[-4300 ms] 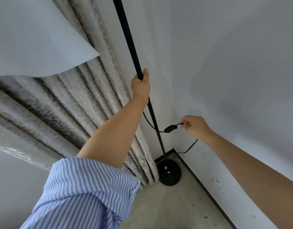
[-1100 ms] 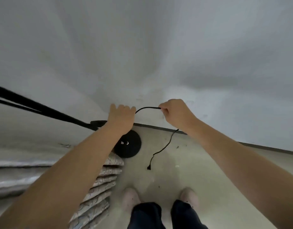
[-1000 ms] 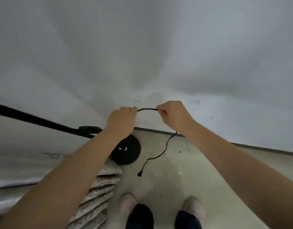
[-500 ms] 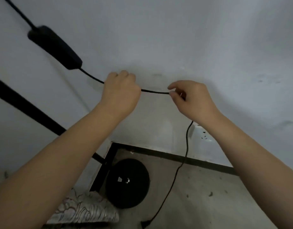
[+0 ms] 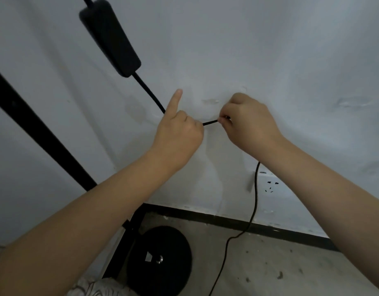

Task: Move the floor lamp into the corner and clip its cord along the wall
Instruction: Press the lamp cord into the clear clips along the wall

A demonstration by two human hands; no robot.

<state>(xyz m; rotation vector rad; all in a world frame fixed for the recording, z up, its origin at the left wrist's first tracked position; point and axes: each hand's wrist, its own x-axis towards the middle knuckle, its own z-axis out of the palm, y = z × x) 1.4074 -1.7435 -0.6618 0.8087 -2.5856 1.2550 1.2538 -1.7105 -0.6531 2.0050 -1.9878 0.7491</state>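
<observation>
Home corner: wall socket (image 5: 269,185), curtain (image 5: 99,288).

The cord (image 5: 149,92) is black, as is the inline switch (image 5: 109,36) above it. Below it, the round lamp base (image 5: 163,259) is black with a small silver spot. The wall (image 5: 269,50) is pale grey-white, its skirting (image 5: 269,228) black. The floor (image 5: 280,263) is beige with dark specks.

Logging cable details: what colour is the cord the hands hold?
Black cord, seen in the head view.
</observation>
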